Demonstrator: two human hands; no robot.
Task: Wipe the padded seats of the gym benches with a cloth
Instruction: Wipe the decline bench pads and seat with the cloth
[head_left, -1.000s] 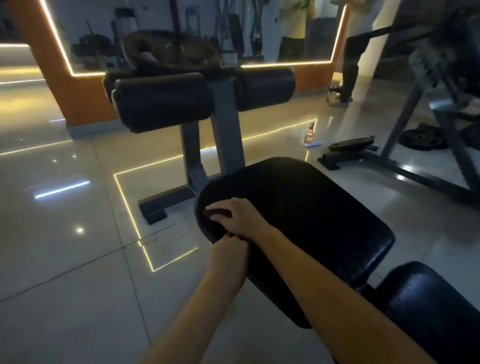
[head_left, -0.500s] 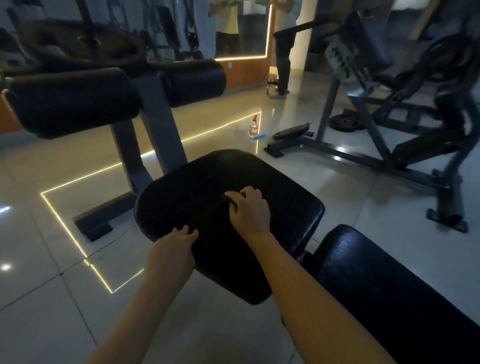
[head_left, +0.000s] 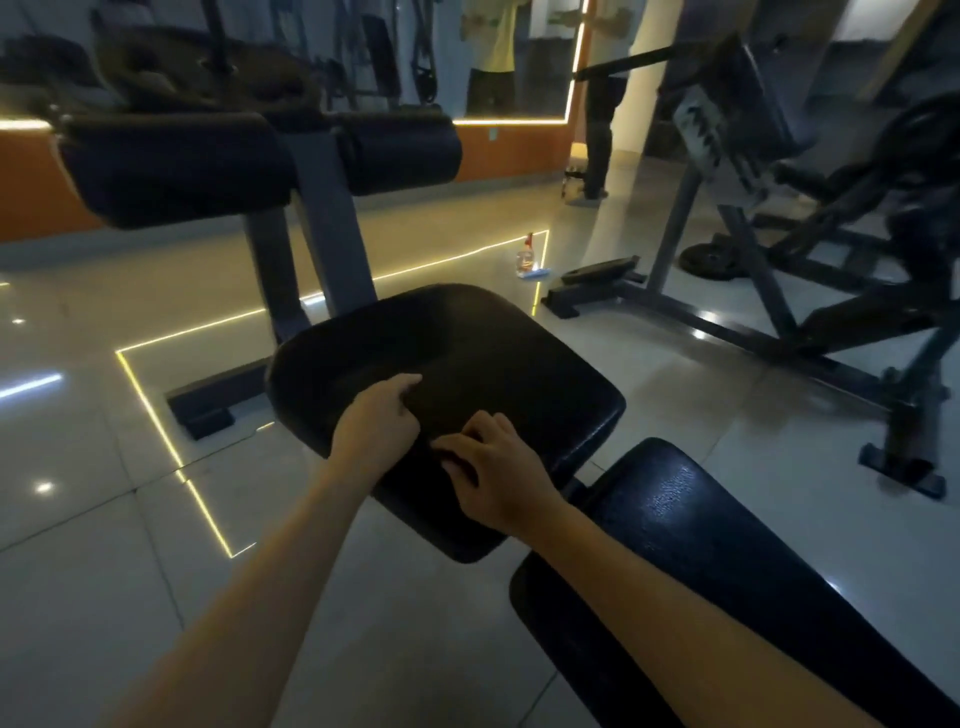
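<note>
**Q:** What has changed on the seat pad (head_left: 467, 353)?

**A:** Your left hand (head_left: 376, 423), at the pad's near-left edge half a second ago, now lies on top. It is close beside your right hand (head_left: 493, 470), which has drawn back toward you.

**Q:** And the grip?

**A:** Your left thumb and forefinger pinch a dark fold, apparently the cloth (head_left: 434, 415), lying between both hands. Your right fingers curl down; whether they hold it cannot be told. You are probably regathering the cloth, so wiping pauses.

Black padded seat (head_left: 493, 353): beneath our left hand (head_left: 376, 423) and right hand (head_left: 496, 470).
Clear plastic spray bottle (head_left: 525, 257): one o'clock, on tiled floor (head_left: 104, 545).
</note>
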